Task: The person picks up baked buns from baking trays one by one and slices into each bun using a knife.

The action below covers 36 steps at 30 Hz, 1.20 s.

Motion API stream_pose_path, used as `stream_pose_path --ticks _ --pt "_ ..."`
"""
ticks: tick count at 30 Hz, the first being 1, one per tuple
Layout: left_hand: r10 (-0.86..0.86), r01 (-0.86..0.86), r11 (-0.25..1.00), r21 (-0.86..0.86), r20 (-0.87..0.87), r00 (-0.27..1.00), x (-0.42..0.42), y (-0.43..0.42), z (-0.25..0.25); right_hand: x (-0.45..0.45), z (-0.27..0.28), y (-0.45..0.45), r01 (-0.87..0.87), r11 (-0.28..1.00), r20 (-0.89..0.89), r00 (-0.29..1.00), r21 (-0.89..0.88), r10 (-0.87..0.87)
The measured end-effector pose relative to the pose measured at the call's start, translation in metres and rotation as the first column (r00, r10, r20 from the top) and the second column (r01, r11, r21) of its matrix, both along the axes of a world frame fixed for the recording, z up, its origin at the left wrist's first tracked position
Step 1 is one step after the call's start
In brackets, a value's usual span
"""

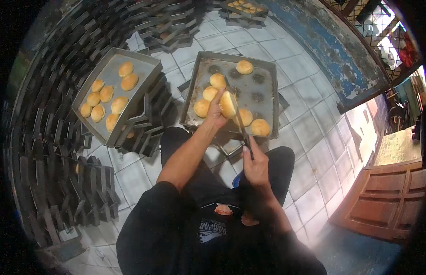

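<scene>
My left hand [216, 111] is closed around a golden bread bun [228, 104], held above the metal baking tray [272, 82] in front of me. In my right hand [255, 167] is the dark handle of a long knife [241, 123]. Its blade runs up along the right side of the held bun; whether it has cut in, I cannot tell. Several more buns lie in the tray, among them one at the far edge [244, 67] and one at the near right corner [260, 128]. Dark round marks [257, 96] show on the tray's bare surface.
Left of me, a second tray of buns [101, 89] rests on a stack of trays [151, 110]. Tall stacks of dark trays [52, 119] line the left side. More buns [245, 6] sit in a far tray. A wooden door [382, 201] stands at right on the tiled floor [309, 137].
</scene>
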<state>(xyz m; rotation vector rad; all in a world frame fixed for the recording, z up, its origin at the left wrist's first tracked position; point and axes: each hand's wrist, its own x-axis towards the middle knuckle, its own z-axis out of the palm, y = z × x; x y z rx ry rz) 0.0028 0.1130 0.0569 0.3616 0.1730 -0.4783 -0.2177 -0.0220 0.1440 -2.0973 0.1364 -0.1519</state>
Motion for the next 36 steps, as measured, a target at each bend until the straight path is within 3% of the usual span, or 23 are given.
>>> stream_pose_path --ticks 3,6,9,12,13,16,20,24,26,28,30,35,36 --pt "0.119 -0.119 0.993 0.000 -0.040 0.992 -0.008 -0.016 0.000 0.031 0.012 0.000 -0.029 0.999 0.060 0.998 -0.037 0.031" --pt "0.120 -0.120 0.993 0.004 -0.043 0.992 -0.004 0.002 0.004 0.018 0.007 0.002 -0.051 0.998 -0.008 0.999 -0.036 0.051" --pt "0.089 -0.089 0.995 0.045 -0.018 0.996 -0.008 0.008 0.025 -0.006 -0.017 0.003 -0.005 1.000 0.032 0.999 0.008 0.005" --pt "0.030 -0.028 0.999 0.042 -0.031 0.999 -0.008 -0.008 0.005 0.008 -0.008 0.000 0.020 0.999 -0.017 1.000 0.044 -0.020" --pt "0.072 -0.071 0.996 0.061 -0.023 0.997 -0.011 -0.017 0.002 0.020 -0.008 -0.001 0.002 1.000 0.072 0.997 -0.012 -0.001" --pt "0.107 -0.106 0.991 0.079 0.000 0.994 -0.011 -0.012 0.005 0.034 0.009 -0.001 -0.022 1.000 -0.018 1.000 -0.001 0.022" --pt "0.096 -0.093 0.994 0.053 -0.066 0.993 0.000 0.001 0.009 0.004 -0.009 -0.004 -0.048 0.997 0.052 0.997 -0.054 0.051" --pt "0.028 -0.031 0.997 0.071 0.037 0.999 -0.014 -0.016 -0.003 0.013 0.010 0.000 0.044 0.989 -0.129 0.991 0.138 -0.026" --pt "0.062 -0.067 0.994 0.090 0.055 0.997 -0.016 -0.019 -0.002 0.035 0.012 -0.002 -0.027 1.000 -0.033 0.999 0.015 0.028" --pt "0.105 -0.108 0.992 0.070 0.035 0.994 -0.010 -0.014 -0.001 0.037 0.017 -0.004 -0.044 0.997 -0.064 0.997 0.058 0.048" --pt "0.086 -0.088 0.995 0.045 0.034 0.996 -0.002 -0.001 0.001 0.017 0.015 -0.006 -0.080 0.997 0.047 0.996 -0.011 0.080" --pt "0.111 -0.113 0.992 0.056 0.046 0.993 -0.012 -0.007 0.007 -0.017 0.009 -0.010 -0.022 0.998 -0.073 0.997 0.066 0.026" --pt "0.087 -0.097 0.987 0.128 0.081 0.993 -0.017 -0.014 0.002 -0.011 0.017 -0.008 0.008 0.996 -0.122 0.993 0.090 0.003"
